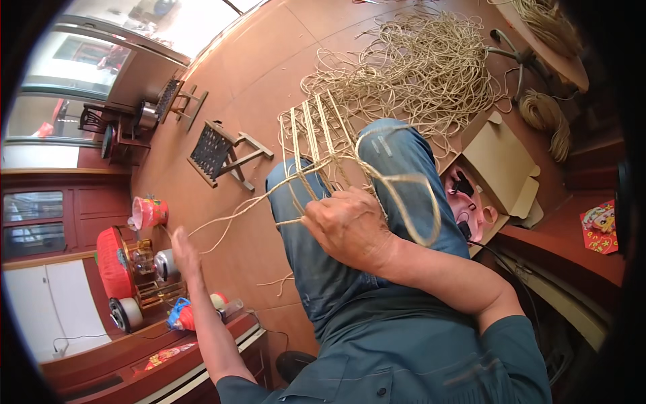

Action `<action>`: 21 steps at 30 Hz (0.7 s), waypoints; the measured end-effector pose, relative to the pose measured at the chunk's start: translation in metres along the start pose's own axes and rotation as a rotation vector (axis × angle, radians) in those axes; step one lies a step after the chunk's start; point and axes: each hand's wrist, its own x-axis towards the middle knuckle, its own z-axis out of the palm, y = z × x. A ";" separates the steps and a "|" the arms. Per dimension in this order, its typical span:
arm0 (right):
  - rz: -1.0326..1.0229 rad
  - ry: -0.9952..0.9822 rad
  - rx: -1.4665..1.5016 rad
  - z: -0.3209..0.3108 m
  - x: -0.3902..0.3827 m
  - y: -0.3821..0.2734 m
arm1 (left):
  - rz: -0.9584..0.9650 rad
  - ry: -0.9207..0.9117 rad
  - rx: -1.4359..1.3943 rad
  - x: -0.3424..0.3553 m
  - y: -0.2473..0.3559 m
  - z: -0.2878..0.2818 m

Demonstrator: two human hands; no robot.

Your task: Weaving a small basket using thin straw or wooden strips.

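Note:
Across my thighs lies a frame strung with parallel pale twisted cords [309, 128], with further strands crossing near its close end. My right hand [350, 225] is closed in a fist at that end, around cord strands; what lies inside the fist is partly hidden. A loose loop of cord [436, 212] arches over my right knee. My left hand [186, 254] is stretched out to the left, seen nearly edge-on. Two slack lengths of cord [235, 214] run from the strung strands to it, and its fingers seem closed on them.
A big tangled heap of cord [424, 74] spreads on the tiled floor ahead. A small woven folding stool [214, 153] stands front left. At right are an open cardboard box [501, 158], a pink bag [464, 198] and a cord coil [542, 114]. A red cabinet [229, 347] flanks my left.

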 end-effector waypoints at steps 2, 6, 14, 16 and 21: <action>0.045 -0.002 -0.058 -0.007 -0.003 0.003 | 0.135 -0.177 -0.311 0.001 0.154 0.041; 0.040 0.008 -0.046 -0.006 -0.003 -0.002 | -0.077 -0.630 -0.711 -0.030 0.319 0.047; 0.050 0.020 -0.060 -0.009 -0.004 0.001 | -0.123 -0.366 -0.561 -0.030 0.234 0.045; 0.053 0.013 -0.057 -0.007 -0.003 0.001 | -0.174 -0.231 -0.413 -0.025 0.139 0.029; 0.025 -0.002 -0.048 -0.008 -0.001 0.002 | -0.502 -0.319 0.407 -0.019 -0.015 -0.024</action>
